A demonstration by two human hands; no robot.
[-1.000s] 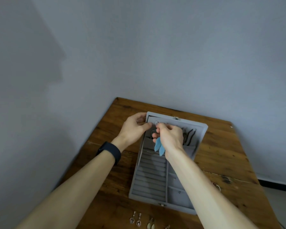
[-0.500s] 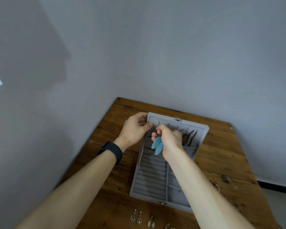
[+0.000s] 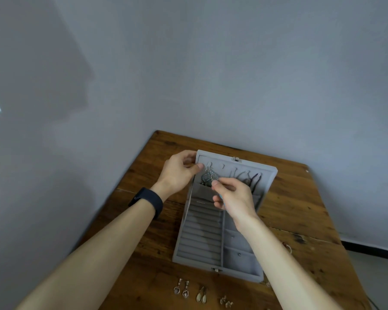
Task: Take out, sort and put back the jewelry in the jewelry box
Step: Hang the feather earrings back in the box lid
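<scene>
Two hands work at one grey jewelry box [image 3: 202, 238], which lies open on the wooden table [image 3: 300, 209] with its lid [image 3: 251, 164] propped up on the far side. The left hand [image 3: 177, 173], with a dark wristband [image 3: 147, 201] behind it, grips the lid's far-left corner, thumb in front and fingers behind. The right hand [image 3: 233, 195] has its fingers curled and its thumb and forefinger pinched together. Only a sliver of the blue pieces [image 3: 221, 196] shows under those fingers.

Just beyond that pinch, and beside the left thumb, two beaded hoop earrings [image 3: 207, 176] hang inside the lid. The pinch touches the lower edge of one hoop, but whether it actually holds the hoop is hard to tell. To the right of the pinch, dark necklaces [image 3: 254, 179] hang in the same lid.

Well below both grips, three pairs of earrings lie in a row on the table in front of the box: one [image 3: 181, 290], a second [image 3: 201, 295] and a third [image 3: 226, 302]. One small stud [image 3: 239, 254] sits in a near-right compartment.

Half a second ago the blue pieces dangled in plain sight below the right hand. That hand has since dropped away from the lid's top, uncovering the hoops, while the left hand keeps its corner.
</scene>
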